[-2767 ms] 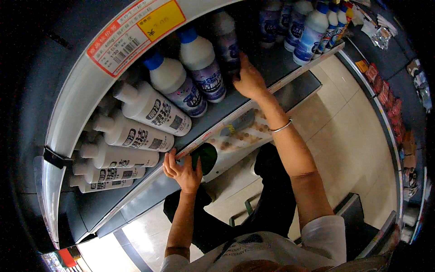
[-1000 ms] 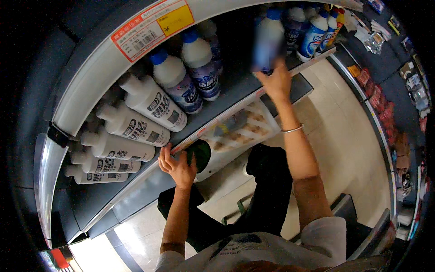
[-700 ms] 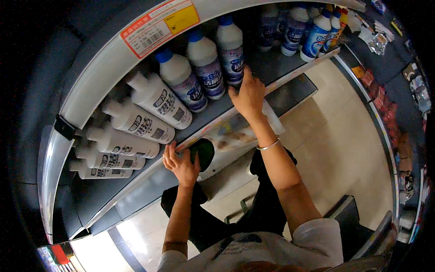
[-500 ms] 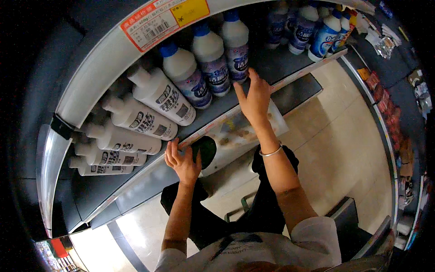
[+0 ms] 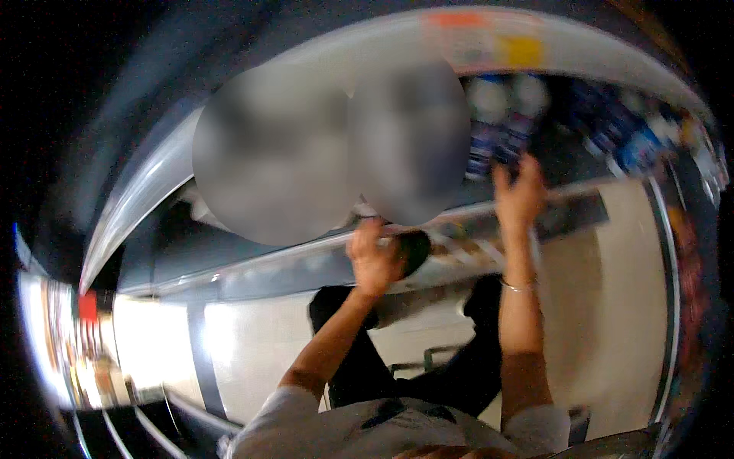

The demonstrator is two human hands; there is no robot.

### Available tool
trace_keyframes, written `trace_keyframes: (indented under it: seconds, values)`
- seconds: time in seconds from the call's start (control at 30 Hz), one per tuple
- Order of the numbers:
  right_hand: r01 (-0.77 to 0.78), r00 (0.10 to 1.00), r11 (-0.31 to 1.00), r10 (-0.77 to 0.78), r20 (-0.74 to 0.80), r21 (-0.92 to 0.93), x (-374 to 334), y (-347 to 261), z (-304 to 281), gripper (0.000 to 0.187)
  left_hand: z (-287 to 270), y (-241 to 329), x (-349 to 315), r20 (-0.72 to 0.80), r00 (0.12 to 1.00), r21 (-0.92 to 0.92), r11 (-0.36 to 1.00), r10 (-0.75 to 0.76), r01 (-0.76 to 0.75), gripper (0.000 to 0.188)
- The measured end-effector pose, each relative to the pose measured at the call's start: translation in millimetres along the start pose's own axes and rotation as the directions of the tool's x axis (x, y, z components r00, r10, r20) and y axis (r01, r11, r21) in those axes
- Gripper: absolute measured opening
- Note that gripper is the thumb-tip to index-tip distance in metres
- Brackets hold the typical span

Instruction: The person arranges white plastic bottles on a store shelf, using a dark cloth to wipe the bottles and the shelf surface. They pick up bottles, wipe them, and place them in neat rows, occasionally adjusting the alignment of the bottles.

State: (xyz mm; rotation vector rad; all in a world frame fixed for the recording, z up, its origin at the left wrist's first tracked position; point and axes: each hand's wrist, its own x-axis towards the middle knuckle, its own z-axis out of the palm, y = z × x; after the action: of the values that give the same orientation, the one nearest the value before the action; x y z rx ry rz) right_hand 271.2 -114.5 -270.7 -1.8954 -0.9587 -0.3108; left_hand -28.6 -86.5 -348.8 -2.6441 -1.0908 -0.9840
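Note:
At the shelf's front edge (image 5: 306, 258), my left hand (image 5: 375, 264) has its fingers at the rim and its thumb apart, with nothing seen in it. Farther right, my right hand (image 5: 522, 191) reaches up with thumb and fingers spread, just in front of a white bottle with a purple label (image 5: 517, 131). It seems to hold nothing; blur hides whether it touches the bottle. Another purple-labelled bottle (image 5: 481, 149) stands to its left. Grey blurred discs cover most of the bottles on the left; part of a white bottle (image 5: 208, 213) shows beside them.
A pale curved shelf rail (image 5: 367, 38) with an orange and yellow price tag (image 5: 489, 38) arches above. Blue and white bottles (image 5: 638, 149) stand farther right. Below the shelf lies a dark oval shape (image 5: 415, 251) near my left hand. Red packages (image 5: 688, 268) line the right side.
The view has swung left, so the shelf and both hands appear farther right, and it is blurred. Both hands keep about the same places by the shelf. Grey discs now cover the left bottles.

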Motion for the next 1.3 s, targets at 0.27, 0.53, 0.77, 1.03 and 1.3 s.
trace_keyframes:
  seconds: [0.27,0.53,0.77,1.03,1.3]
  values:
    - [0.126,0.990,0.984,-0.134,-0.051,-0.128,-14.3,50.1,-13.1,0.051,-4.0,31.0,-6.5,0.084,0.996,-0.082,0.997,0.020,-0.013,0.025]
    - [0.067,0.998,0.971,-0.061,0.032,-0.231,-12.9,43.7,-26.7,0.054,-8.8,43.6,-2.6,0.056,0.998,-0.090,0.996,0.030,-0.025,0.023]
    - [0.079,0.997,0.973,-0.071,0.042,-0.219,-14.6,37.3,-32.3,0.056,-16.3,39.6,-1.6,0.054,0.996,-0.134,0.989,0.074,-0.066,0.024]
    - [0.112,0.994,0.979,-0.110,0.026,-0.168,-18.7,43.9,-23.7,0.058,-20.8,39.1,-1.2,0.054,0.998,-0.103,0.994,0.041,-0.036,0.022]
    - [0.081,0.997,0.986,-0.079,0.026,-0.146,-15.6,34.8,-24.7,0.057,-8.2,37.2,1.3,-0.042,0.998,0.000,0.999,0.048,-0.048,0.028]
